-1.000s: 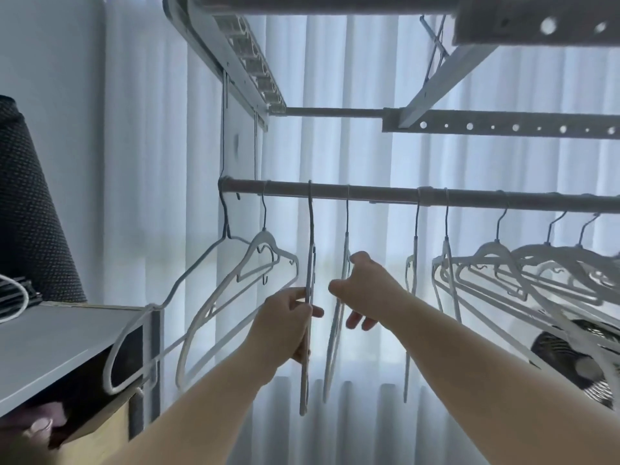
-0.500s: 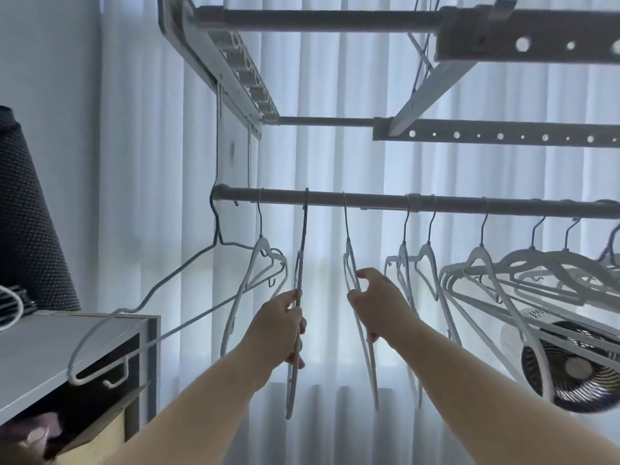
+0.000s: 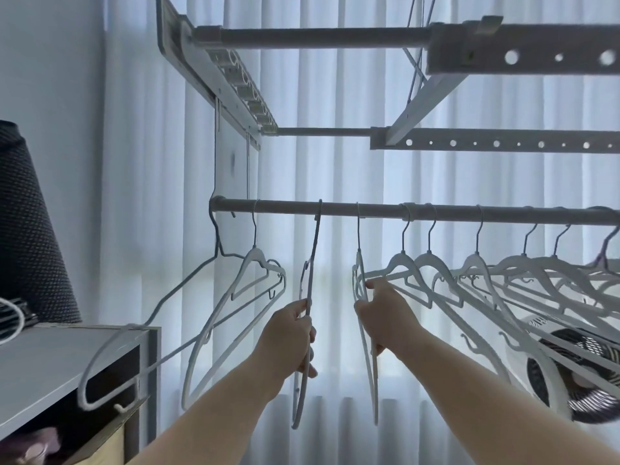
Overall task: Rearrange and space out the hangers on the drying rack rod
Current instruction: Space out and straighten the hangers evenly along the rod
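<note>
Beneath the ceiling-mounted drying rack, a grey horizontal metal rod (image 3: 369, 209) runs across the view with a row of hangers hooked over it. Both bare arms reach up toward its middle. The left hand (image 3: 288, 333) has its fingers curled round the edge of a thin white hanger turned edge-on (image 3: 315, 250), gripping it about halfway down its frame; this hanger's hook sits on the rod and it hangs slightly tilted. Just to its right, with a clear gap between the two, the right hand (image 3: 385, 317) holds a second thin white hanger, also edge-on (image 3: 358, 260), with thumb and fingers closed round its upper frame just below the neck; its hook is likewise on the rod. Left of the held pair hang a white plastic hanger with notched shoulders (image 3: 255, 260) and, at the rod's end, a thin wire hanger (image 3: 181, 290) swung outward so that its lower loop reaches over the corner of a grey shelf top (image 3: 50, 357). Right of the hands, a crowded group of white plastic hangers (image 3: 476, 263) overlaps along the rod, their arms fanned toward the camera. A round black-grilled fan (image 3: 583, 374) shows behind them at lower right. Sheer white pleated curtains (image 3: 335, 162) fill the background, and a dark textured rounded object (image 3: 30, 229) stands on the shelf.
</note>
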